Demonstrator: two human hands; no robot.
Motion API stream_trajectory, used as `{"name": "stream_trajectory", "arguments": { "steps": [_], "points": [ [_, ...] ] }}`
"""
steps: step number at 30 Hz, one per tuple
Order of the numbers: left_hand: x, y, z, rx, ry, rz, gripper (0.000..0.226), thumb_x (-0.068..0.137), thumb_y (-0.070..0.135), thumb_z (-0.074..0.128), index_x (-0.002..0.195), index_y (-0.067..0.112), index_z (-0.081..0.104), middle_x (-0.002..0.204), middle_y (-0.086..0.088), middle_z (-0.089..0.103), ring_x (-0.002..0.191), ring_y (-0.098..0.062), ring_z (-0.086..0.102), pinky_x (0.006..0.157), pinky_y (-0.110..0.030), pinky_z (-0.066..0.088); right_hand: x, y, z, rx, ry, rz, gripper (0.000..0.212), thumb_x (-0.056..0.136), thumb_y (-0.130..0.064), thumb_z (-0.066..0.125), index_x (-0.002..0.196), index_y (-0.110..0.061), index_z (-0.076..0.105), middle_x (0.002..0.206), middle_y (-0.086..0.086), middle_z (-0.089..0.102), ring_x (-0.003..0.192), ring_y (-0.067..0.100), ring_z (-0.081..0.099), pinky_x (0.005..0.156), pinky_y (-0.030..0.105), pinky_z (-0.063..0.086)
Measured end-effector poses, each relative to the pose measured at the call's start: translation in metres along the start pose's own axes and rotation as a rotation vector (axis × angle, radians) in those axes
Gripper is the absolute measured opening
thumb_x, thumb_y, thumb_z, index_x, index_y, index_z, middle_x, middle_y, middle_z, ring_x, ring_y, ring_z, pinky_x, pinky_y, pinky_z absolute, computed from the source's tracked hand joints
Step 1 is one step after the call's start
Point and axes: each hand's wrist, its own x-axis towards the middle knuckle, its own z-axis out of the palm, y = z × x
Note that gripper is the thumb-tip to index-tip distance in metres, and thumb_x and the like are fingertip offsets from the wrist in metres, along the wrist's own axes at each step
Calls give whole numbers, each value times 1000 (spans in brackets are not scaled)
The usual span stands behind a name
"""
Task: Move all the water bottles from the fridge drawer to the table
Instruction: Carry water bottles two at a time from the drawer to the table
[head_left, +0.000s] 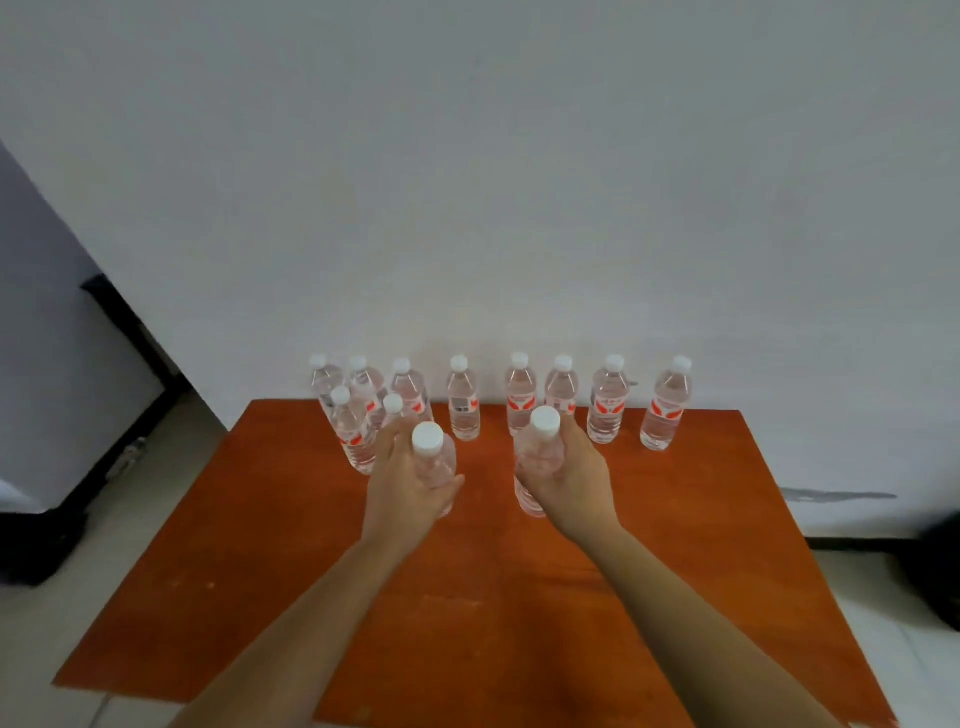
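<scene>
Both my hands reach out over an orange-brown table (675, 545). My left hand (402, 483) is shut on a clear water bottle (429, 441) with a white cap, held upright just above or on the tabletop. In my right hand (574, 480) is a second such bottle (543, 423), also upright, its base near the table. Behind them, several more water bottles (464, 400) with red labels stand in a row along the table's far edge against the wall, with two more (349, 431) in front at the left. The fridge drawer is not in view.
A white wall rises directly behind the table. At the far left stands a white appliance with a dark edge (78, 395) on a pale tiled floor (145, 499). A dark object (935, 571) sits on the floor at the right edge.
</scene>
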Motion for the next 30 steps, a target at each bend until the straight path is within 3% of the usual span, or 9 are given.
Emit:
{"name": "stream_trajectory", "arguments": {
  "steps": [2,5,13,18,24,30],
  "points": [
    [30,-20,16,-25,-32,-26,79,66,26,91,132,15,50,134,-3,51,121,-10,44,102,-30,41,20,5,15,-26,17,36,60,80,-38,76,131,-32,45,123,-10,63,110,11,61,90,36,56],
    [74,-49,42,-61,-111,-74,75,66,28,90,129,15,52,127,-3,56,119,-21,52,100,-42,48,54,11,35,-72,46,96,58,80,-32,76,129,-31,46,119,-9,63,106,12,61,87,34,55],
    [154,-109,99,-40,-285,-112,71,65,31,87,123,14,51,123,-3,56,113,-24,55,94,-40,46,123,36,86,-106,59,298,64,76,-34,79,131,-33,45,118,-13,63,104,10,61,86,34,56],
    [166,-143,125,-44,-382,-168,79,65,32,88,131,17,47,131,-4,53,121,-26,51,99,-44,46,135,56,118,-145,14,362,52,77,-28,78,123,-25,54,109,-11,62,101,14,62,84,32,53],
    [164,-166,141,-69,-469,-179,79,68,27,88,133,17,44,134,-5,50,124,-23,48,100,-29,35,141,72,145,-109,-1,395,55,75,-31,81,122,-25,52,113,-9,62,103,12,60,87,33,53],
    [159,-167,139,-124,-469,-207,80,68,22,88,134,21,42,134,0,51,125,-17,46,102,-28,36,142,80,154,-189,-141,331,57,83,-36,76,130,-26,46,124,-9,55,114,10,55,92,29,51]
  ]
}}
